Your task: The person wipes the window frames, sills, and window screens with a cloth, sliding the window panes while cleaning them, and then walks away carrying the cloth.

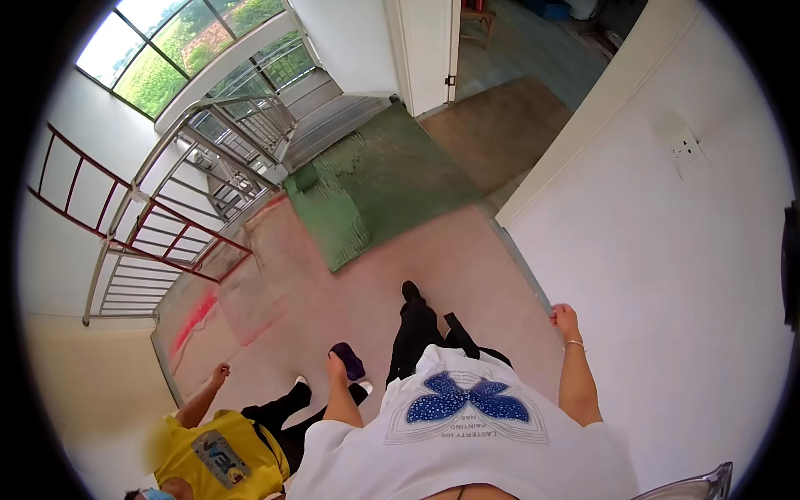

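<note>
My left hand point(336, 367) is closed around a dark purple, soft-looking bundle point(349, 362), perhaps cloth, held low in front of my left side. Part of the hand is hidden behind it. On the other side, my right hand point(564, 321) hangs beside the white wall point(667, 275), a thin bracelet on its wrist. Its fingers are curled in, and I make out nothing in them. I wear a white T-shirt point(467, 433) with a blue butterfly print. One dark shoe point(411, 291) shows ahead on the floor.
A person in a yellow shirt point(225, 454) is close on my left. A metal railing point(200, 158) with a red ladder-like frame point(179, 233) against it borders stairs. Ahead lie a green mat point(400, 183) and a brown mat point(500, 129) at an open doorway.
</note>
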Demonstrator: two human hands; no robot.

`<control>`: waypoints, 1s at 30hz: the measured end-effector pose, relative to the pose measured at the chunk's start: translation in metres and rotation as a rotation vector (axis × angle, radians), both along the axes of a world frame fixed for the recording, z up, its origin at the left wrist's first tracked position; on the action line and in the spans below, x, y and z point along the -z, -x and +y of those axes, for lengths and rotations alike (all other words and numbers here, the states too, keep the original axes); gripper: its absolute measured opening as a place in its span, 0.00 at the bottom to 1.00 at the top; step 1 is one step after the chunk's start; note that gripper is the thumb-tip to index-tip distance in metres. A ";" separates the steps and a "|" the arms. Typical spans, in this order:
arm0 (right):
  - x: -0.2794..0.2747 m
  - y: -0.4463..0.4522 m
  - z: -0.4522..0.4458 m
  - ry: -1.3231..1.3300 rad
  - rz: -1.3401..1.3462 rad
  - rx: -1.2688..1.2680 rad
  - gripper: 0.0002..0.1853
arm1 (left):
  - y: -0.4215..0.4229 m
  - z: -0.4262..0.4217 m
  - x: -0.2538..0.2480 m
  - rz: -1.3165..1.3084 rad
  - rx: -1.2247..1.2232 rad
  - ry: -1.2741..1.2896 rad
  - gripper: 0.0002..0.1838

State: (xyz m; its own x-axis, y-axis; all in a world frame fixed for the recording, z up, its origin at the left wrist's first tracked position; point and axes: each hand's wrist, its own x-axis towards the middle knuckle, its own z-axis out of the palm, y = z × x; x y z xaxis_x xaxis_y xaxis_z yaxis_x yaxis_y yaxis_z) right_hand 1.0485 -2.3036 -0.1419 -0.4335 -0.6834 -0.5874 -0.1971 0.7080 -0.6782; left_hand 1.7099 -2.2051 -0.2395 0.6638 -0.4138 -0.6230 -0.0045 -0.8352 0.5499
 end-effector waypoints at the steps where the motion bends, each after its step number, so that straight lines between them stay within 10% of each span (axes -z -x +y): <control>1: -0.005 -0.009 -0.038 0.015 0.019 -0.046 0.13 | 0.003 -0.017 -0.003 0.004 0.019 -0.015 0.29; 10: -0.040 -0.093 -0.214 -0.048 -0.141 -0.176 0.15 | -0.064 -0.242 0.045 0.303 -0.176 0.061 0.28; 13: -0.042 -0.096 -0.240 0.002 -0.149 -0.073 0.15 | -0.041 -0.395 -0.007 0.006 0.293 0.036 0.33; 20: -0.036 -0.080 -0.338 0.002 0.029 0.059 0.16 | 0.084 -0.711 -0.101 0.117 0.367 0.251 0.31; 30: -0.069 0.011 -0.588 0.259 0.113 0.079 0.14 | 0.201 -0.879 -0.048 0.083 0.482 0.059 0.32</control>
